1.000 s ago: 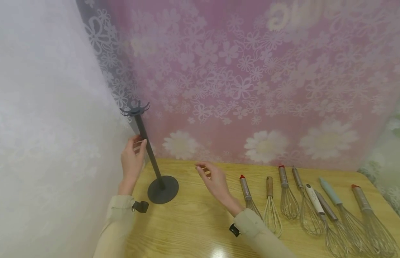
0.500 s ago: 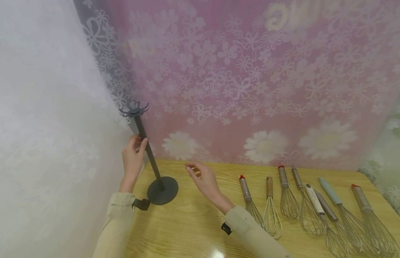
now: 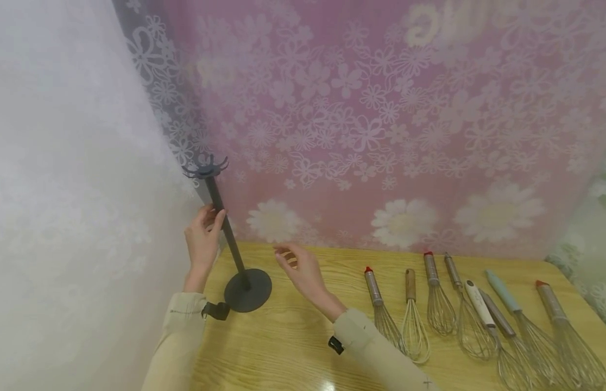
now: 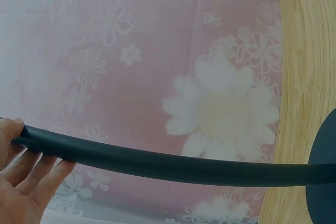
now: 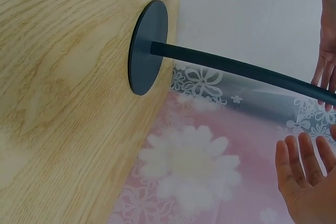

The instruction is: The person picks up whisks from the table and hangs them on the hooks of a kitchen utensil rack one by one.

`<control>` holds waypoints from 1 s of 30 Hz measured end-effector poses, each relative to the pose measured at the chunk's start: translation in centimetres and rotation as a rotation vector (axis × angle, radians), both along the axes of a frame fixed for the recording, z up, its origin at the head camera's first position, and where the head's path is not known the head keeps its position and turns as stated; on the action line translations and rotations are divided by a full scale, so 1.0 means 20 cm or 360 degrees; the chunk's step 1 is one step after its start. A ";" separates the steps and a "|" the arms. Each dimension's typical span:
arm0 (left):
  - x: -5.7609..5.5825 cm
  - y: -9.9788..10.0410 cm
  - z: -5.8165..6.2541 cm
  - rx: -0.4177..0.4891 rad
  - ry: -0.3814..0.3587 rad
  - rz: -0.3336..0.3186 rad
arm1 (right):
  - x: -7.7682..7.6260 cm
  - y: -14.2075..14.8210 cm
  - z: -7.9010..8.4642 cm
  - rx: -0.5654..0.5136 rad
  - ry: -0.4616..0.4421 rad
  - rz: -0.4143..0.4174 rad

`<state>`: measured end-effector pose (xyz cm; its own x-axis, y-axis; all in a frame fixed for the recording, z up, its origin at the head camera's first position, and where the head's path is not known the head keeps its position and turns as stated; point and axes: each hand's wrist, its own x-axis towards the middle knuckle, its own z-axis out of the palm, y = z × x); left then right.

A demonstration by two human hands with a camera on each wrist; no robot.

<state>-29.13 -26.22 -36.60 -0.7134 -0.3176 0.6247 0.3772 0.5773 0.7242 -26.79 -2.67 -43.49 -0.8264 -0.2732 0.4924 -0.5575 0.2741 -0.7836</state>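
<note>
A dark rack stand (image 3: 229, 233) with a round base and a crown of curved hooks rises from the left end of the table. My left hand (image 3: 202, 239) grips its pole below the hooks. In the left wrist view the thumb lies on one side of the pole (image 4: 157, 163) and the fingers on the other. Right of the stand, my right hand (image 3: 303, 271) hovers above the table with relaxed, slightly bent fingers and holds nothing. The right wrist view has this hand (image 5: 310, 177) apart from the pole, its fingers spread.
Several wire whisks lie in a row along the table's right side, among them a wooden-handled whisk (image 3: 410, 285) and a light-blue-handled whisk (image 3: 503, 290). A flowered pink backdrop (image 3: 332, 136) stands behind the wooden table (image 3: 283, 347). A pale wall (image 3: 78, 190) is close at the left.
My right hand has moved left, closer to the stand. The left hand keeps its grip on the pole, and the stand stays in place. The whisks have not moved.
</note>
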 end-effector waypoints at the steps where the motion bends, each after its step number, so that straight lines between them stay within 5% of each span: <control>1: 0.00 0.00 0.00 0.0005 0.0002 0.0002 | 0.00 0.00 0.00 0.0000 0.0002 0.0005; 17: 0.03 0.08 0.00 -0.0004 0.0108 -0.0020 | -0.06 -0.10 -0.01 -0.0111 -0.0020 0.0076; 30: 0.04 0.19 -0.01 0.0059 0.0183 -0.0177 | -0.08 -0.19 -0.03 -0.0045 0.0006 0.0109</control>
<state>-28.26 -22.36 -36.74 -0.6699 -0.2650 0.6935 0.5189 0.5009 0.6927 -28.48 -6.49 -44.07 -0.8045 -0.3148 0.5037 -0.5771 0.2131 -0.7884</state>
